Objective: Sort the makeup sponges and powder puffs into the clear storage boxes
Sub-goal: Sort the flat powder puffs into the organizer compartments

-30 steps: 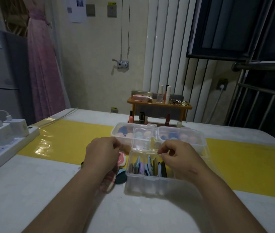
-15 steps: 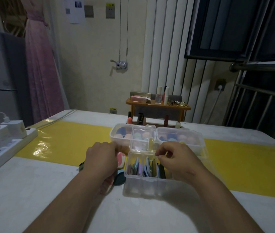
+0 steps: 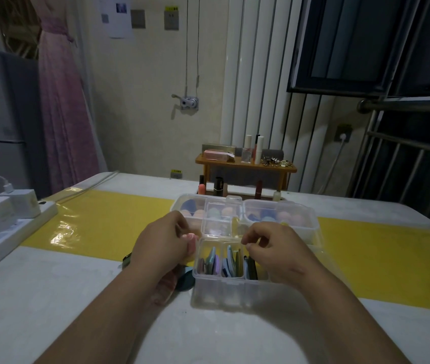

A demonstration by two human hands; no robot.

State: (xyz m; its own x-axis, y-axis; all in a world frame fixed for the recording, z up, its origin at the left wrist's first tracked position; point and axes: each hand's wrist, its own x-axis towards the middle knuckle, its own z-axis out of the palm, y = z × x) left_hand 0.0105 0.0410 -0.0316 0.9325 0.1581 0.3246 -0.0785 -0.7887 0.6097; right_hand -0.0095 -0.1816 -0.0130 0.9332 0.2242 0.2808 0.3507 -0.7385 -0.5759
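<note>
Left hand (image 3: 161, 245) pinches pink puff (image 3: 191, 244); right hand (image 3: 274, 248) curled (grip unclear) over clear box (image 3: 219, 292).

Under L hand (image 3: 160, 248): puffs (image 3: 192, 244) part-hidden

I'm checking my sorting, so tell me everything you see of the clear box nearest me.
The near box is clear plastic, open on top, split by thin walls into three slots. Flat puffs stand on edge inside: pink, teal, lilac, blue, green, dark. It sits on the white table, just before the far box. The right hand curls over its right slot; the left hand holds a pink puff by its left wall.
</note>
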